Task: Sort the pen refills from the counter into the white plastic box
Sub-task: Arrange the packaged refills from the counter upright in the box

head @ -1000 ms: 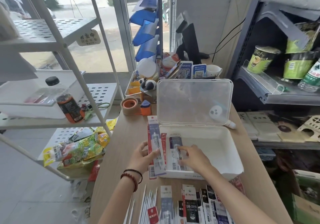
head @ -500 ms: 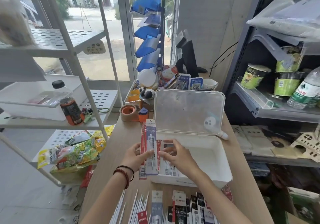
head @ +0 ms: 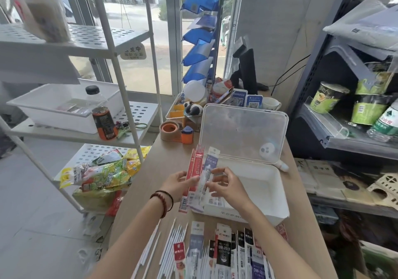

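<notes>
The white plastic box lies open on the wooden counter, its clear lid tilted up behind it. Both hands hold a small bundle of pen refill packs, red and lilac, upright over the box's left rim. My left hand grips the bundle from the left, and my right hand pinches it from the right. A white pack lies in the box's near left corner. Several more refill packs and loose white refills lie along the counter's near edge.
An orange tape roll and a small orange sharpener sit on the counter beyond the bundle. A tray of trinkets and QR stands stand behind the lid. White shelving is at left, a dark shelf with cups at right.
The bundle of packs has come up from the box's left rim into the air between both hands. My right hand left the box's inside and joined the bundle.
</notes>
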`<state>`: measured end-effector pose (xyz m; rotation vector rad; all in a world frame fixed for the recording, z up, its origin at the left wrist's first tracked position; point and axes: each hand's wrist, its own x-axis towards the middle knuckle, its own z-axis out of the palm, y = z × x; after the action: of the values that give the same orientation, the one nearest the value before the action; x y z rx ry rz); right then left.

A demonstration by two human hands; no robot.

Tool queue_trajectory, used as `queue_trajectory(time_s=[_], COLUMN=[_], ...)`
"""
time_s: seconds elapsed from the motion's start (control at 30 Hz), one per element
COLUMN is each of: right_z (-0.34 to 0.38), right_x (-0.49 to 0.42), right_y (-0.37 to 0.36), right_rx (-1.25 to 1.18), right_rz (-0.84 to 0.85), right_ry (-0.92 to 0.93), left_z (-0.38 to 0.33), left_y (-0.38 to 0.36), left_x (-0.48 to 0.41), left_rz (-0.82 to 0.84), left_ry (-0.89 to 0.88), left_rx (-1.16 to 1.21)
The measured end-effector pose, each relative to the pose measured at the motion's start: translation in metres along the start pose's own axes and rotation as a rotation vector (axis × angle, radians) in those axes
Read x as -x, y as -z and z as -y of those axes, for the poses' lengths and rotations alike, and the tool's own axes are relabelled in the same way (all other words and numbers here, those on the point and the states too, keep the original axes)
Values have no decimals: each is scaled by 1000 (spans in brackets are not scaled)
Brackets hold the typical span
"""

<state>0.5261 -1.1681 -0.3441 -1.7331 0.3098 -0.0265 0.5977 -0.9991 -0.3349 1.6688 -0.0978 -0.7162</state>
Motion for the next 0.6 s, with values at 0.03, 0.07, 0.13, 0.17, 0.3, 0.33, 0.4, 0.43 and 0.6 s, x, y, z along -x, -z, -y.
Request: queue_trajectory(time_s=[0.03,0.07,0.13,0.17,0.3,0.33,0.4,0.43,0.6], right_z=[1,1,-1,-4,-20,-24,-29,-31,-38], right_x=[-2,-4,-9,-12,-24,-27,-33,-38,-48], right_y=[2,6,16,20,30,30,31,32,38], right_rx=[2,6,34,66,223,260,332,373,660], right_rz=[-22,-37,-41,-39,-11,9,30,28,78], right_ry=[5,5,-3,-10,-80,-94,-103,-103,-144], left_z=[-2,-4,-5,-4,1,2,1,-1,-10], left_y=[4,8,16,17,16,14,10,9,9], left_x=[-2,-3,-5,-5,-7,-7,-9,-10,-15], left_rz=[-17,-28,-45,-54,-78,-72,-64,-60,-43], left_ry=[-9,-23,-48,-55,-54,-52,-35,-27,-29], left_rx=[2,-3,9,28,45,34,28,34,30])
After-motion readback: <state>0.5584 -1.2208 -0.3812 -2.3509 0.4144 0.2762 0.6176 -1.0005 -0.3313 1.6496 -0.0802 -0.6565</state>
